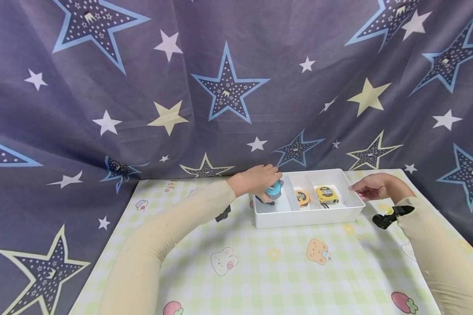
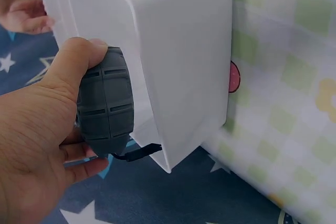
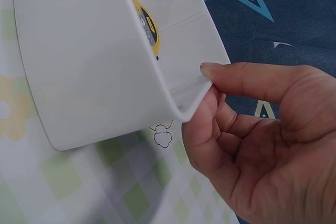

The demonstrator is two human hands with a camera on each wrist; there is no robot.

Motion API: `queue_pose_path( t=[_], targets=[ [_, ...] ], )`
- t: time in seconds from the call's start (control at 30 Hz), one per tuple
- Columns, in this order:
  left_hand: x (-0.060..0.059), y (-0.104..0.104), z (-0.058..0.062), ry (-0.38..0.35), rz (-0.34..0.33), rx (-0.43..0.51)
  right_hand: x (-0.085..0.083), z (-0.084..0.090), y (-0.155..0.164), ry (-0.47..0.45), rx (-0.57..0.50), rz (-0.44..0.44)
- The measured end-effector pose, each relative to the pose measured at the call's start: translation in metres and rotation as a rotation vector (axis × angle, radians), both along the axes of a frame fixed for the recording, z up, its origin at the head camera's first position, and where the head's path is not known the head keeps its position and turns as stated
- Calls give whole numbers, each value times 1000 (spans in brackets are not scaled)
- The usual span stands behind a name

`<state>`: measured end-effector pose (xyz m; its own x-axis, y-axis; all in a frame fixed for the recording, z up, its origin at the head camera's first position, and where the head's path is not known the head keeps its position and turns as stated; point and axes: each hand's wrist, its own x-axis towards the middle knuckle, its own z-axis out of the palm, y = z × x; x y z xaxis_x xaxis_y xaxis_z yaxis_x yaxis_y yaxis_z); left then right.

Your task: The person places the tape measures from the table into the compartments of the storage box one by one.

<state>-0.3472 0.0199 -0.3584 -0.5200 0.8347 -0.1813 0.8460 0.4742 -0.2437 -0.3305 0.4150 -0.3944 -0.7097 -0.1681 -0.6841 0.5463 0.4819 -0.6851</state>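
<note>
My left hand (image 1: 260,180) grips a blue and dark grey tape measure (image 1: 273,190) over the left compartment of a white divided box (image 1: 299,218). The left wrist view shows the tape measure's ribbed dark edge (image 2: 106,100) between thumb and fingers, with a black strap (image 2: 137,153) hanging below. At the box's right end my right hand (image 1: 373,187) pinches the rim between thumb and fingers, as the right wrist view confirms. An orange tape measure (image 1: 302,197) lies in the narrow middle compartment. A yellow tape measure (image 1: 326,195) lies in the right compartment.
The box stands near the back of a table with a green and white checked cloth (image 1: 260,271) printed with cartoons. Behind it hangs a dark curtain with stars (image 1: 284,109). A black strap device (image 1: 392,216) is on the right wrist.
</note>
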Motion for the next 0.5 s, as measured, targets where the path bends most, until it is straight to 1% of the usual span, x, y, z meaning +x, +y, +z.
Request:
queue_pose_path(
  t=[0.2, 0.4, 0.5],
  targets=[
    [-1, 9, -2, -17, -27, -35, 0, 2, -1, 10, 2, 0],
    [0, 20, -3, 5, -64, -69, 0, 0, 0, 0, -7, -3],
    [0, 24, -2, 12, -71, -80, 1, -1, 1, 1, -12, 0]
  ],
)
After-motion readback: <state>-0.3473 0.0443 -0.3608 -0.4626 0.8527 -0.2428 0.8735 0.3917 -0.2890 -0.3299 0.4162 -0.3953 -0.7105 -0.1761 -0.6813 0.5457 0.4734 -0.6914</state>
